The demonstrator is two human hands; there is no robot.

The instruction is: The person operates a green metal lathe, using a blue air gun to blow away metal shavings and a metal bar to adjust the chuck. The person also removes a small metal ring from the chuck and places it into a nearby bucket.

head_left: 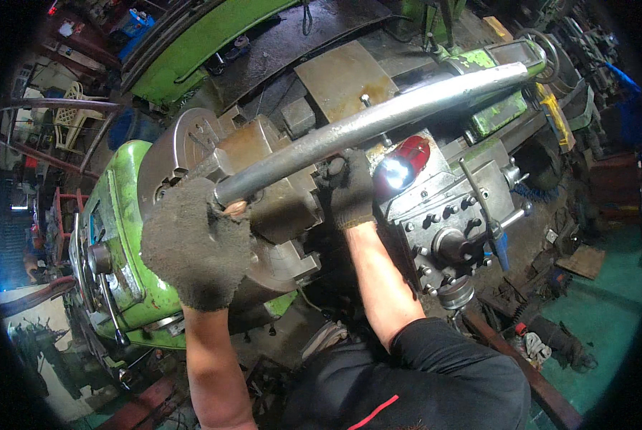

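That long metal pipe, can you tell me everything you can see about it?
The long metal pipe is round, grey and shiny in places, with dull, grimy patches. It looks like steel and seems to bend, though the fisheye lens may cause that. It lies slanting across the green lathe, from the chuck at lower left up to the far right. The left hand, in a dirty grey glove, grips its near end. The right hand, also gloved, is just under its middle; whether it touches is unclear.

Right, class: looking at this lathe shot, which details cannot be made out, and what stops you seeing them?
Head view:
- Near end of the steel pipe: hidden inside the gloved left hand.
- What the right hand grips: hidden by its glove.
- Red torch: lens washed out by glare.
- Workshop edges: dark and bent by the fisheye rim.
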